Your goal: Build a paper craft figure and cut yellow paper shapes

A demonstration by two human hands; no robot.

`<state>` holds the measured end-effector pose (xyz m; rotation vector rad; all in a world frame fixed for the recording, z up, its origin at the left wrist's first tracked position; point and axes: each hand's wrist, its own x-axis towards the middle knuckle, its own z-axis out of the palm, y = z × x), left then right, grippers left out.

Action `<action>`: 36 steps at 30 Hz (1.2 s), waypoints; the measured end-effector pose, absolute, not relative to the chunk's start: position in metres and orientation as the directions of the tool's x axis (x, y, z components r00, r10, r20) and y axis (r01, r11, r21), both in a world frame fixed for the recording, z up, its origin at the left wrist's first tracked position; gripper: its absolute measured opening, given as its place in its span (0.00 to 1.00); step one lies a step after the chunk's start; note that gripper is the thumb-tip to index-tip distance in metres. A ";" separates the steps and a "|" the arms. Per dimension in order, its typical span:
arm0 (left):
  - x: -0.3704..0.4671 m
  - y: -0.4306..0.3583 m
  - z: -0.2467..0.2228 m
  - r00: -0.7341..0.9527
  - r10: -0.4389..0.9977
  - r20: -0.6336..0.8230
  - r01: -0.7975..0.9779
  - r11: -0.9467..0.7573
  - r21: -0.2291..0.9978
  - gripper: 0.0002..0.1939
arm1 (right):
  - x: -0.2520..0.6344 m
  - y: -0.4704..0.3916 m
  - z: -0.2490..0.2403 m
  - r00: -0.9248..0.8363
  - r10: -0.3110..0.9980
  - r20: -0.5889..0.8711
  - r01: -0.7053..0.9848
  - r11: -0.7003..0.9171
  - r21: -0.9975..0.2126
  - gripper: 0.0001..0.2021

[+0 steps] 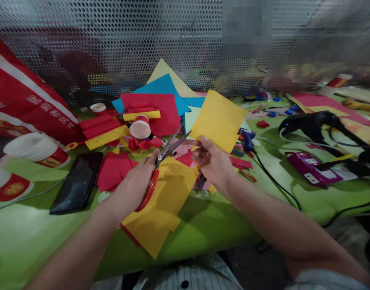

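Note:
My left hand (136,186) is closed round the red handles of a pair of scissors (157,177), whose blades stand apart and point up and to the right. A yellow sheet of paper (219,121) is pinched at its lower left edge between the thumb and fingers of my right hand (212,161). The blade tips are close to that sheet's left edge; whether they touch I cannot tell. Beneath my hands lies more yellow paper (169,197), with a red edge showing under it. Red paper pieces (117,169) lie left of the scissors.
A black phone (77,183) and stacked paper cups (36,149) stand at left. Behind are red and blue sheets (168,90) and a paper cup (140,127). A blue glue gun (248,139), its cable, and a purple power strip (313,169) lie at right. A perforated metal panel (112,48) closes the back.

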<state>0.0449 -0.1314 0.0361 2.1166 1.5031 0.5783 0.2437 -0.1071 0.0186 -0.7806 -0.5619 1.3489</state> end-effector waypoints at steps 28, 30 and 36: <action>0.055 -0.136 0.026 0.399 0.917 -0.014 0.856 -0.367 0.364 0.28 | 0.226 -0.121 0.011 0.034 0.996 -0.087 -0.617 -0.047 -0.785 0.13; 0.054 -0.135 0.023 0.412 0.911 0.006 0.849 -0.386 0.361 0.29 | 0.226 -0.122 0.013 0.034 0.996 -0.085 -0.620 -0.045 -0.783 0.13; 0.056 -0.136 0.029 0.418 0.908 -0.031 0.876 -0.394 0.280 0.30 | 0.226 -0.123 0.015 0.033 0.995 -0.095 -0.618 -0.054 -0.784 0.13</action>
